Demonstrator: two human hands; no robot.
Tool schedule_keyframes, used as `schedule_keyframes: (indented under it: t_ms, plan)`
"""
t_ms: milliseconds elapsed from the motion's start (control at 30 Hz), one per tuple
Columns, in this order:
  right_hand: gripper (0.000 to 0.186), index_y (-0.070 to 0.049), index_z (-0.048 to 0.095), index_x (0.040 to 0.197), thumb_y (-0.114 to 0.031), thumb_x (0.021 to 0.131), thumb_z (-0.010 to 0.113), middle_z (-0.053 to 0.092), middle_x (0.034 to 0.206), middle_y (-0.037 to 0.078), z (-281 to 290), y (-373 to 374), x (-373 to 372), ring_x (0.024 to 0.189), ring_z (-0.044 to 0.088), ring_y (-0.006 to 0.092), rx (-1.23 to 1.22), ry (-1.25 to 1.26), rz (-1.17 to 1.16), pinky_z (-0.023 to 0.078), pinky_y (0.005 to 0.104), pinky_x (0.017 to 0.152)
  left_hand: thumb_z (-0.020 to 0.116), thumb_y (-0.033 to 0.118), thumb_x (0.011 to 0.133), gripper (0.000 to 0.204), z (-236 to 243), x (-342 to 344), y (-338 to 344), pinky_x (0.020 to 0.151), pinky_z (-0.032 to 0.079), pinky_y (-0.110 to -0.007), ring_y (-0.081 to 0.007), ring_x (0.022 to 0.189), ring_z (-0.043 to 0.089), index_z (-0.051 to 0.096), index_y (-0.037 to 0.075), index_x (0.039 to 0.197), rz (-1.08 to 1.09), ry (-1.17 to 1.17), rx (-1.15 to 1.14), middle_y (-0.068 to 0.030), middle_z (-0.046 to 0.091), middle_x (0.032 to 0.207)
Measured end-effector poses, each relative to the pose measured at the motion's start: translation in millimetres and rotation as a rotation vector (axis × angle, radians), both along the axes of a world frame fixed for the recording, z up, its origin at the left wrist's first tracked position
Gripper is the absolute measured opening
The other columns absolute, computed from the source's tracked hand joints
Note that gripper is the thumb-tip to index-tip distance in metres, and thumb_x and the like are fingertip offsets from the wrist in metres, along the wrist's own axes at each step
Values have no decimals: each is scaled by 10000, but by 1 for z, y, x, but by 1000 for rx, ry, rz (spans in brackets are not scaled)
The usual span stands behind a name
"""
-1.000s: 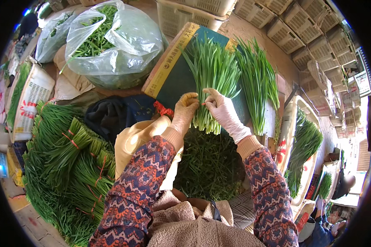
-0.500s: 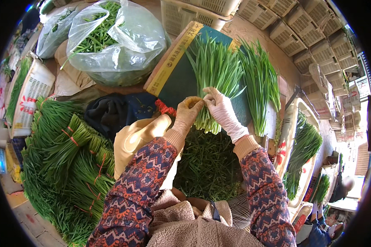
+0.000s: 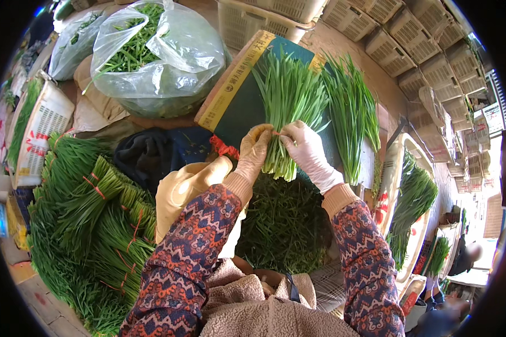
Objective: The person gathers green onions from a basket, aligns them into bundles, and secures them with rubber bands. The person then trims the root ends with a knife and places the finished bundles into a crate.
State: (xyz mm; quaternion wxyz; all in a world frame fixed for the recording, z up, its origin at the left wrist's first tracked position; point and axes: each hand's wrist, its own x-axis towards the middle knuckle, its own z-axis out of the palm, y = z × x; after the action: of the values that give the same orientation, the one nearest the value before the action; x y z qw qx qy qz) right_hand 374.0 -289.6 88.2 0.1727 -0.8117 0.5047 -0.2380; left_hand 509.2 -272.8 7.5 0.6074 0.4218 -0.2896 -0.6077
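At the centre my left hand [image 3: 254, 150], in a worn yellowish glove, and my right hand [image 3: 303, 150], in a pale glove, are closed at either side of a bunch of green leafy stalks [image 3: 287, 90], pinching a thin red band that crosses it. The bunch lies on a green board [image 3: 223, 127] with a yellow strip, its pale cut ends toward me. A second, looser bunch [image 3: 349, 129] lies to its right. A dark heap of leaves [image 3: 275, 224] is below my hands.
Several banded bunches [image 3: 95, 213] are piled at left. Clear bags of greens [image 3: 191, 67], dark cloth [image 3: 146, 151] and tan cloth [image 3: 180, 191] lie nearby. Crates [image 3: 396, 42] are stacked behind, a white tub [image 3: 424, 165] of greens stands right, and another person [image 3: 469, 253] is at far right.
My two hands have shifted slightly at the band: my left moved in toward my right, then back a little left, so more of the red band shows between them.
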Motion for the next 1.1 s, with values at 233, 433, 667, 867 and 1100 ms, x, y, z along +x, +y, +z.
schedule_keyframes:
  t_ms: [233, 433, 667, 867, 1100]
  plan:
    - [147, -49, 662, 891, -103, 755, 665, 647, 961, 119, -17, -16, 22, 960, 577, 321, -142, -65, 179, 470, 391, 845, 574, -14, 860, 254, -20, -14, -9, 688, 448, -217, -88, 757, 518, 524, 68, 1096, 168, -160, -34, -16, 566, 870]
    - [139, -54, 705, 838, -145, 738, 672, 677, 854, 141, -26, -30, 55, 799, 646, 307, 216, 14, 16, 503, 380, 794, 616, 77, 839, 326, -30, 9, -9, 749, 479, -286, -167, 825, 601, 521, 47, 1149, 138, -421, 128, -87, 636, 907]
    - [153, -135, 726, 890, -146, 764, 640, 655, 1022, 95, -35, -25, 48, 1048, 564, 292, 68, 424, 2, 418, 383, 952, 613, 37, 825, 435, -30, 35, 6, 676, 455, -239, -98, 729, 546, 502, 49, 1246, -1, -400, 153, -23, 609, 849]
    - [148, -128, 723, 873, -145, 745, 650, 647, 1020, 111, -42, -19, 38, 1030, 565, 312, -6, 316, -44, 424, 387, 945, 548, 10, 842, 391, -26, 28, 3, 715, 450, -220, -97, 777, 557, 489, 22, 1228, 66, -123, 21, -23, 602, 851]
    - [126, -92, 711, 820, -136, 712, 663, 657, 967, 113, -44, -21, 34, 1003, 574, 278, 28, 156, -11, 408, 390, 952, 543, 52, 915, 358, -32, 27, -4, 867, 510, -274, -142, 874, 625, 429, -12, 1248, 86, 136, 48, -62, 622, 913]
